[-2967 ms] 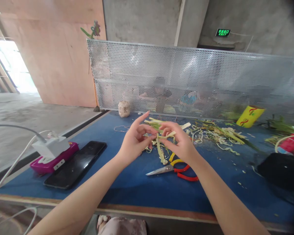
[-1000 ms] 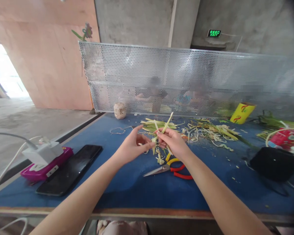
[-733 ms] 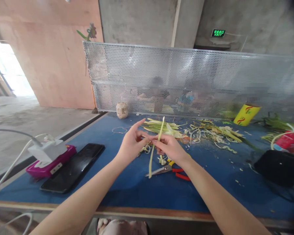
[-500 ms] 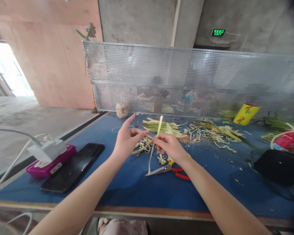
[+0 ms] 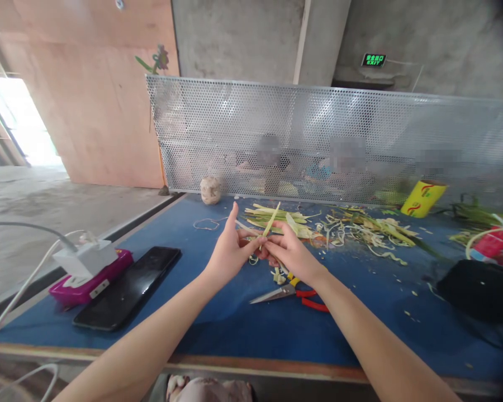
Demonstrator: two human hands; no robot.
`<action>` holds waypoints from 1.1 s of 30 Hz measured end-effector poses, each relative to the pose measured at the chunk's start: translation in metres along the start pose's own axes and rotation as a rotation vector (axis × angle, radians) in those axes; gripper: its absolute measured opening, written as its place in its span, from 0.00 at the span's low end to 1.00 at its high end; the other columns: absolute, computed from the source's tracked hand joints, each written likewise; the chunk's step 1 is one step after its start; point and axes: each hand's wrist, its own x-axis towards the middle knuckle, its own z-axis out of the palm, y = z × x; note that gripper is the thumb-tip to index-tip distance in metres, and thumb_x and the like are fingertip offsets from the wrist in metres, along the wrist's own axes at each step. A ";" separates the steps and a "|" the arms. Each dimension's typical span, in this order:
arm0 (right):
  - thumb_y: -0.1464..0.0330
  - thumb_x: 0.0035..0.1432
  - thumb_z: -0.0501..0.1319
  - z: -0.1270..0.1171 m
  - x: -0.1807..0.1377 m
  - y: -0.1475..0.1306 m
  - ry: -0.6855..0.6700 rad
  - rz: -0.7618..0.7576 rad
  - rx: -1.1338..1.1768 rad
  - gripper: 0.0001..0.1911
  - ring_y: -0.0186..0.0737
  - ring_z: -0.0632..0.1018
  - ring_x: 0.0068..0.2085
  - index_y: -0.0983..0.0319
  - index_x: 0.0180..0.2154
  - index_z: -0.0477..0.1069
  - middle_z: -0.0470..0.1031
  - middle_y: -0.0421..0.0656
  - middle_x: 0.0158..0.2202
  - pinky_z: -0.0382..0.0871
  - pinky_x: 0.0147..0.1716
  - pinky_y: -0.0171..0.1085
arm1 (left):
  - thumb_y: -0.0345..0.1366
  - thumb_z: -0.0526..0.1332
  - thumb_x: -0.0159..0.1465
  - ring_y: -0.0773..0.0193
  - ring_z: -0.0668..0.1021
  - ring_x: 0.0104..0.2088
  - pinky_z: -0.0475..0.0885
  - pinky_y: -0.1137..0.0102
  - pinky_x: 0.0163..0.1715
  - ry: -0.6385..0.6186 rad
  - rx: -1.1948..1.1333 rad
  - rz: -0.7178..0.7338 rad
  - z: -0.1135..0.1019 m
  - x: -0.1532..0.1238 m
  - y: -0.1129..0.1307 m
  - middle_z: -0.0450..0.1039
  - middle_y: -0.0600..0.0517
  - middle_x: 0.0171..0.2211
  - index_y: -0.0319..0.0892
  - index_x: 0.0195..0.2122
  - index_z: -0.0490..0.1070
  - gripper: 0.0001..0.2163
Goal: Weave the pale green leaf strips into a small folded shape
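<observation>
In the middle, above the blue table, my left hand (image 5: pixel 228 251) and my right hand (image 5: pixel 295 254) meet at the fingertips. A narrow, pale green plant strip (image 5: pixel 271 219) is pinched between them and points up and away from me. My left thumb stands up while the other fingers curl around the strips. The fingers of my right hand press in from the other side, and another thin strip shows just under them. Exactly how the strips cross is hidden by the fingers. Below my right hand lie scissors (image 5: pixel 285 291) with red and yellow handles and a small pale plant scrap (image 5: pixel 278 276).
Behind my hands lie plant strips (image 5: pixel 304 230) and a tangle of shreds (image 5: pixel 360 226). A phone (image 5: pixel 128 287) and purple power strip (image 5: pixel 79 287) are left, a black object (image 5: pixel 478 290) and yellow roll (image 5: pixel 423 198) right. A perforated metal screen (image 5: pixel 235 120) bounds the back.
My hands have come together, the left moving right to meet the right. The strip's lower end, which hung over the scissors' tip, is now drawn up by the fingers.
</observation>
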 end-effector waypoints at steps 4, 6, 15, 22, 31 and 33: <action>0.69 0.52 0.57 -0.002 -0.001 -0.002 0.010 0.028 -0.044 0.18 0.28 0.63 0.19 0.57 0.44 0.51 0.63 0.33 0.21 0.54 0.15 0.29 | 0.32 0.64 0.51 0.69 0.74 0.22 0.66 0.77 0.16 -0.015 0.045 0.012 0.000 0.000 -0.001 0.72 0.48 0.35 0.48 0.61 0.27 0.47; 0.70 0.53 0.56 -0.002 -0.002 -0.004 -0.004 0.047 -0.039 0.18 0.28 0.63 0.20 0.57 0.44 0.51 0.63 0.33 0.21 0.53 0.15 0.28 | 0.31 0.64 0.50 0.69 0.74 0.23 0.67 0.76 0.17 -0.044 0.028 0.012 0.000 0.000 -0.001 0.71 0.48 0.36 0.47 0.61 0.27 0.47; 0.69 0.54 0.53 -0.009 -0.005 -0.013 -0.048 0.141 -0.045 0.18 0.23 0.55 0.13 0.56 0.46 0.51 0.59 0.29 0.19 0.46 0.10 0.26 | 0.31 0.64 0.51 0.72 0.70 0.19 0.69 0.72 0.20 -0.023 0.005 -0.030 -0.008 0.010 -0.001 0.68 0.54 0.29 0.44 0.61 0.25 0.48; 0.67 0.54 0.55 -0.016 -0.003 -0.014 -0.034 0.054 -0.310 0.15 0.32 0.69 0.26 0.57 0.45 0.62 0.70 0.39 0.29 0.62 0.24 0.33 | 0.30 0.63 0.51 0.73 0.69 0.21 0.66 0.74 0.22 -0.078 0.071 -0.042 -0.012 0.008 0.002 0.69 0.53 0.31 0.42 0.61 0.22 0.49; 0.64 0.51 0.59 -0.012 0.000 -0.016 0.190 -0.247 -0.442 0.08 0.41 0.74 0.31 0.59 0.29 0.75 0.76 0.42 0.27 0.66 0.32 0.41 | 0.36 0.61 0.54 0.73 0.67 0.21 0.60 0.78 0.16 -0.140 0.048 -0.089 -0.002 0.003 0.000 0.68 0.54 0.27 0.42 0.62 0.28 0.43; 0.62 0.51 0.59 -0.011 -0.001 -0.017 0.181 -0.233 -0.432 0.09 0.40 0.74 0.29 0.59 0.28 0.75 0.75 0.42 0.24 0.66 0.32 0.41 | 0.36 0.61 0.55 0.75 0.66 0.19 0.59 0.79 0.14 -0.141 0.035 -0.095 -0.001 0.002 0.001 0.68 0.55 0.26 0.43 0.62 0.29 0.43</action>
